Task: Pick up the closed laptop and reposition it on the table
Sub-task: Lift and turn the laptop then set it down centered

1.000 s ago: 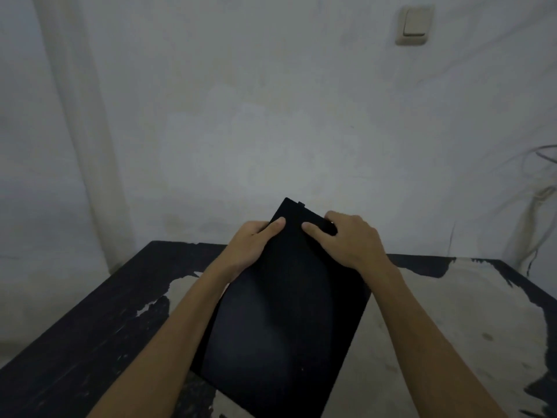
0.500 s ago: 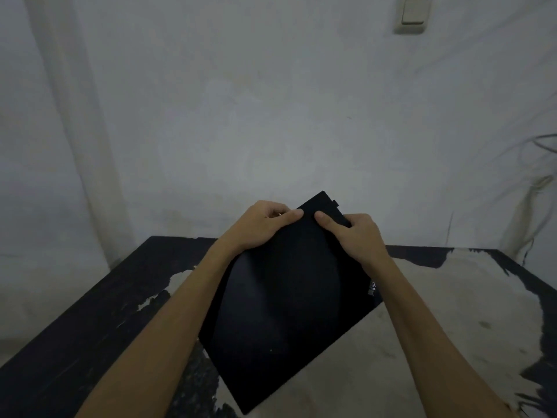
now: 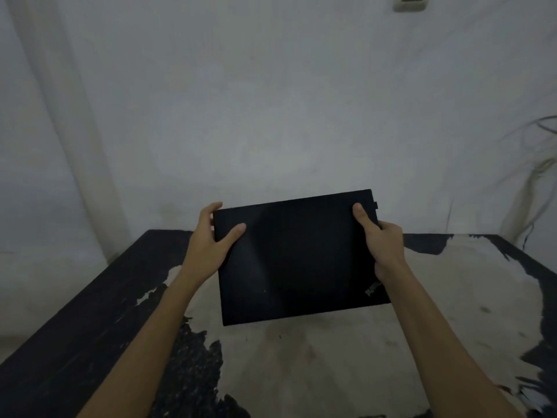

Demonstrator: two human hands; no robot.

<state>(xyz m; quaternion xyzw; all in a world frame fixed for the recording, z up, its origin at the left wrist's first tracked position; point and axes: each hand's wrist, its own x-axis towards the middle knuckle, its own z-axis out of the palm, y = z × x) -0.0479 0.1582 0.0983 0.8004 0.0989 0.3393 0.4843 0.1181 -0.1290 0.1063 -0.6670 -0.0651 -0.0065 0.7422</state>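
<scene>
While the left hand (image 3: 211, 245) clamps the left edge of the closed black laptop (image 3: 298, 257), thumb on its lid, the laptop hangs tilted above the worn black table (image 3: 90, 312). On the far side, the right hand (image 3: 382, 242) grips its right edge, thumb laid over the top.

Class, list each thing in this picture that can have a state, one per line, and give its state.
laptop: closed, held up off the table, lid facing the camera, long edges nearly level.
left hand: gripping the laptop's left edge, thumb on the lid.
right hand: gripping the laptop's right edge, thumb on the lid.
table: dark top with paint badly worn away.
wall switch: position cannot be told.
</scene>
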